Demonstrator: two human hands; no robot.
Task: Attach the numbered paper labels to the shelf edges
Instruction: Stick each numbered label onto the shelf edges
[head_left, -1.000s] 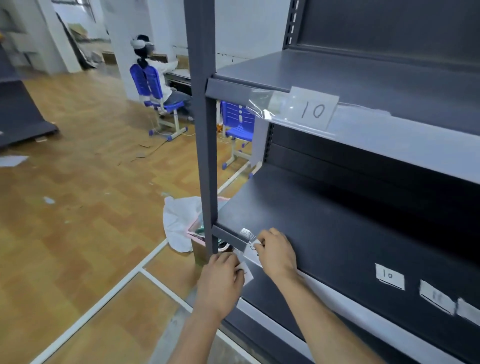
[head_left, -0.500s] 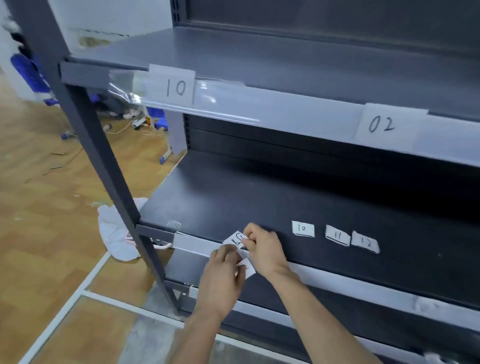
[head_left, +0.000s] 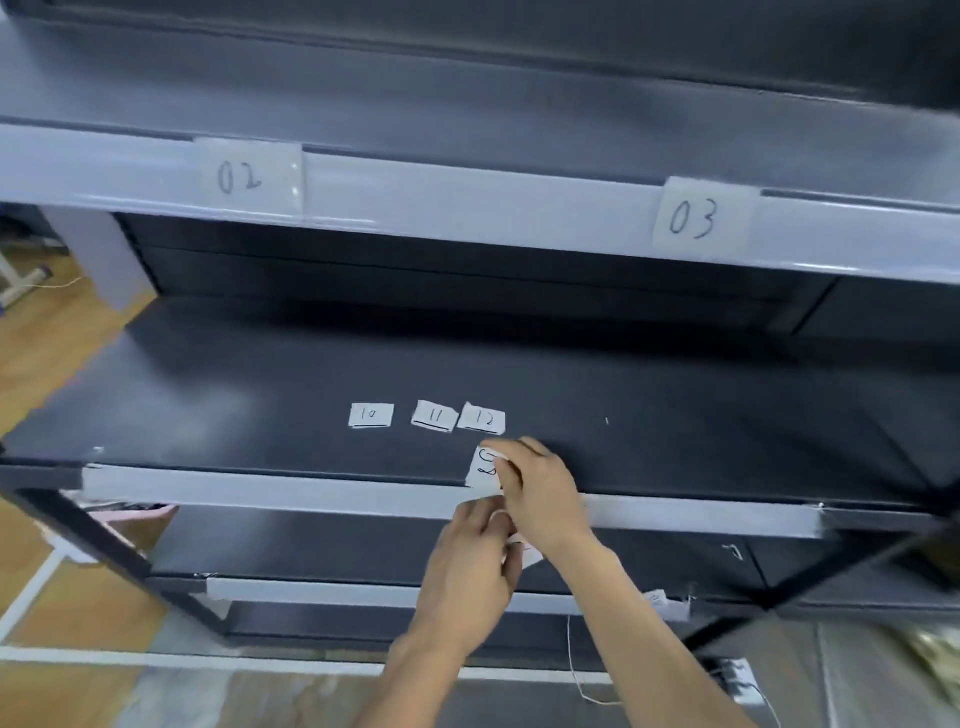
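Currently: one label pinched at the middle shelf's lip

Your right hand (head_left: 540, 493) pinches one small white paper label (head_left: 485, 467) between thumb and fingertips, taking it by its right edge. The dark handwriting on it is too blurred to read. The label stands against the front of the dark grey metal middle shelf (head_left: 208, 395). Its lower end meets the pale grey edge strip (head_left: 260, 493) and its upper end reaches over the shelf surface.

Your left hand (head_left: 472, 566) sits just below and to the left of that pinch, with its fingers curled up toward the label's lower end. Whether they actually grip anything cannot be told. One white paper scrap (head_left: 530, 553) peeks out at the right of this hand, directly under the pinch.

Count the loose pieces next. Three small white slips lie flat in a row on the shelf surface, just above your grip. The slip marked 10 (head_left: 370, 416) is farthest to the left, the slip marked 11 (head_left: 435, 416) is in the middle, and the slip marked 12 (head_left: 483, 420) is almost straight above the pinched label. The last two sit close enough to meet at a corner.

Two larger paper labels are already fixed on the upper shelf's pale edge strip (head_left: 467, 208). The one reading 02 (head_left: 244, 176) is far up and left of your hands, and the one reading 03 (head_left: 698, 218) is up and right.

Below your hands runs a third pale strip on the lower shelf (head_left: 311, 590), with one small white tag (head_left: 657, 597) on it, down and right of the grip.
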